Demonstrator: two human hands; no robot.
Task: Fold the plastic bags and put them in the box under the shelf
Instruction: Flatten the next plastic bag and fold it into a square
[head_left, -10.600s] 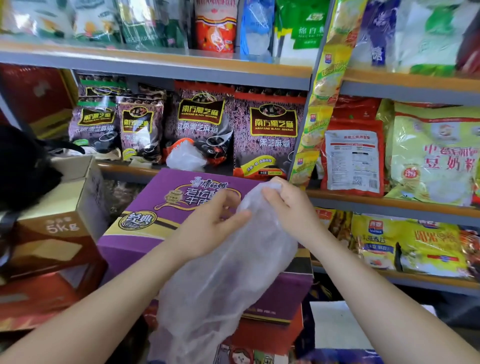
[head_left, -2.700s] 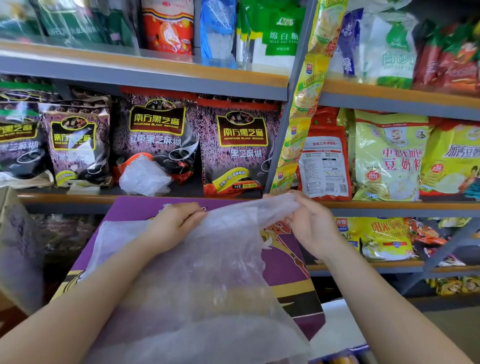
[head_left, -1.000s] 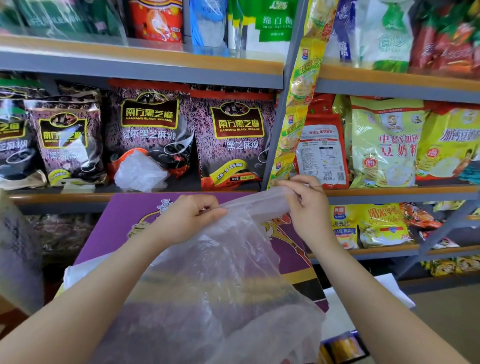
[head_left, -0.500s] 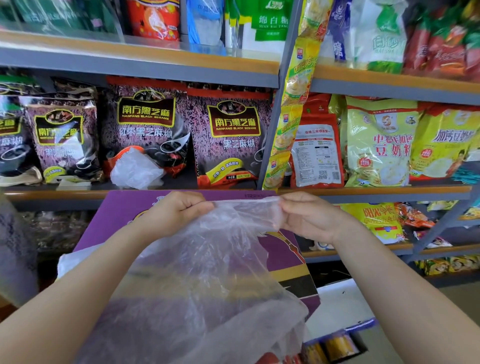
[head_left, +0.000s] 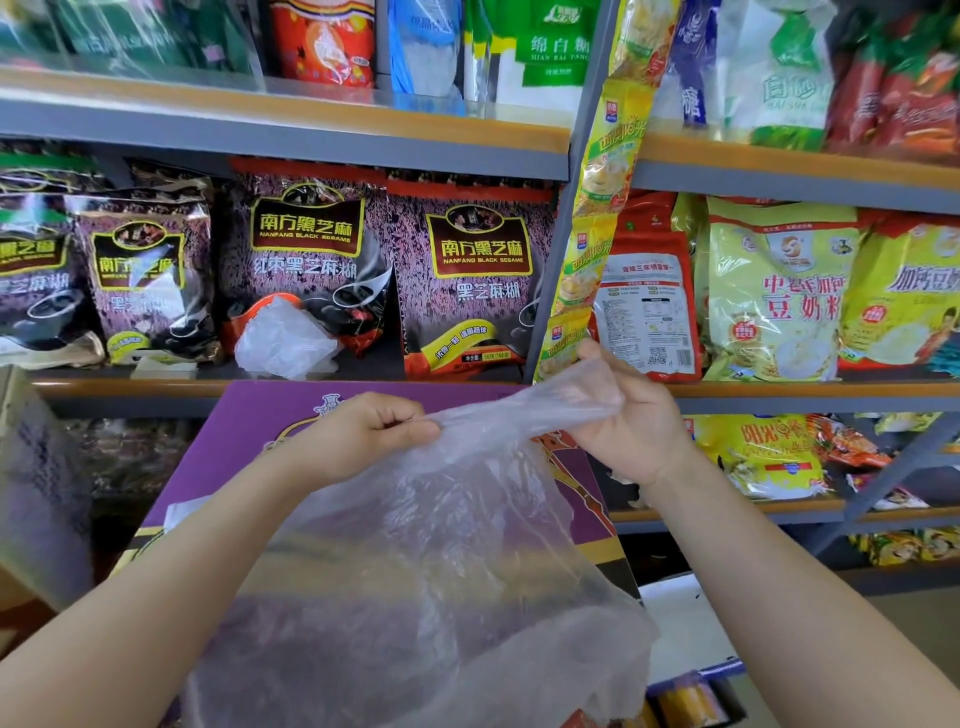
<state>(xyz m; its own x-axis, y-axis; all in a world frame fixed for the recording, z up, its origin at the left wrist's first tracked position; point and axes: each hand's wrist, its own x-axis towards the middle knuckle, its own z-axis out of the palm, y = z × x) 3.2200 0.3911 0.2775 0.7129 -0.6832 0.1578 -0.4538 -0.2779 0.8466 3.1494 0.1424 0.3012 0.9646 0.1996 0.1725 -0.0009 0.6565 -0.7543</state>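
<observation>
Head view shows the clear plastic bag (head_left: 441, 571) hanging open and unfolded in front of the person, its top edge stretched roughly level between both hands and its body drooping down toward the camera over a purple carton (head_left: 249, 431). The left hand (head_left: 363, 436) is clenched on the edge at its near end; the right hand (head_left: 634, 421), a little higher, grasps the bunched far corner, film draped over its fingers (head_left: 597, 358). So the long axis runs left to right, with the slack below both grips. I'd judge the fold needs one hand carried across to the other. Another crumpled bag (head_left: 285, 338) sits on the shelf (head_left: 467, 387) behind. The box for the folded bags I cannot pick out.
</observation>
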